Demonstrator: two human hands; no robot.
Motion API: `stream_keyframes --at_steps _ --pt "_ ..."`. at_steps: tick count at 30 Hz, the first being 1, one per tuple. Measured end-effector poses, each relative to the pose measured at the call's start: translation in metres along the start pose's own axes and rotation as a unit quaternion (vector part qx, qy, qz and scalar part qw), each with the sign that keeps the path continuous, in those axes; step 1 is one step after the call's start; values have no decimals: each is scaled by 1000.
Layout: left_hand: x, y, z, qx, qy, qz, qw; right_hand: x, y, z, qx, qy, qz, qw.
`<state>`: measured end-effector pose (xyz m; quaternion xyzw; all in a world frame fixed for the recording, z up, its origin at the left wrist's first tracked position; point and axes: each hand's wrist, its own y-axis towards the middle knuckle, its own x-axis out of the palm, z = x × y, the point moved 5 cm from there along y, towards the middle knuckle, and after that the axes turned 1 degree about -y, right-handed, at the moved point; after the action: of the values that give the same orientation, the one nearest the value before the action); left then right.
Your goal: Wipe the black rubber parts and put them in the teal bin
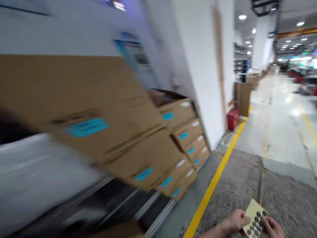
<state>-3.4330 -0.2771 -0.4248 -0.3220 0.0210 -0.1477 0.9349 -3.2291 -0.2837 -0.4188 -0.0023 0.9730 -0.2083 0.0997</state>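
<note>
Low at the bottom right, a pale yellow sheet (250,209) carries several round dark stickers. My left hand (236,220) grips its left edge, thumb on top and the other fingers out of sight beneath. On the sheet's right side, my right hand (272,228) has its fingertips pressed at one of the dark round stickers. Whether a sticker is lifted from the sheet cannot be made out. Both hands are above the rough grey floor, and the sheet's lower end is cut off by the picture edge.
Stacked cardboard boxes (153,148) with blue labels line the left, blurred by motion. A white pillar (203,66) rises behind them. A red box (232,119) stands at its foot. A yellow floor line (215,181) borders the long aisle (277,109) on the right.
</note>
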Motion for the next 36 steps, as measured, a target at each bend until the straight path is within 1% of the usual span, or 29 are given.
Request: stream_keyframes --at_steps 2,4,5,7,9,10,11,13,16,18,20,22,24,26,27,28,29,31,33,34,36 --pt "70 15 4 -8 51 -35 998 -66 -34 24 -12 18 77 997" --pt "148 31 5 -4 103 -86 991 -133 -69 51 12 47 144 988" --pt "191 39 4 0 125 -110 986 -168 -86 67 27 71 177 981" --pt "280 50 -1 0 160 -165 973 -241 -121 100 59 132 252 957" --pt "368 54 -12 -18 192 -226 955 -310 -157 135 81 195 322 923" --pt "408 54 -16 -33 209 -252 944 -340 -174 151 94 219 347 907" --pt "443 54 -20 -47 227 -274 933 -366 -189 166 105 240 368 892" --pt "503 56 -21 -61 268 -313 909 -409 -213 192 118 277 402 865" --pt "576 71 -11 -60 300 -384 871 -459 -233 220 117 334 458 816" --pt "621 89 -3 -67 292 -427 853 -487 -239 236 116 370 502 773" --pt "664 111 4 -95 280 -460 837 -515 -240 246 119 399 542 730" --pt "710 133 12 -140 267 -487 820 -545 -237 251 122 418 578 690" --pt "757 154 26 -180 256 -505 804 -580 -233 249 126 423 613 655" --pt "806 177 47 -194 255 -513 796 -617 -229 242 128 419 644 627" --pt "830 189 58 -192 260 -515 794 -636 -227 237 132 414 653 620" --pt "855 201 71 -186 268 -519 790 -653 -224 233 137 407 655 622" --pt "879 213 82 -177 277 -524 785 -671 -221 230 142 399 648 633" --pt "925 236 103 -149 302 -544 769 -702 -212 225 147 383 615 674" --pt "967 253 115 -119 328 -571 743 -729 -203 225 134 383 574 711" --pt "986 259 118 -108 342 -586 726 -742 -200 228 121 392 562 719" --pt "1020 266 115 -97 367 -609 697 -768 -199 242 104 410 559 713"
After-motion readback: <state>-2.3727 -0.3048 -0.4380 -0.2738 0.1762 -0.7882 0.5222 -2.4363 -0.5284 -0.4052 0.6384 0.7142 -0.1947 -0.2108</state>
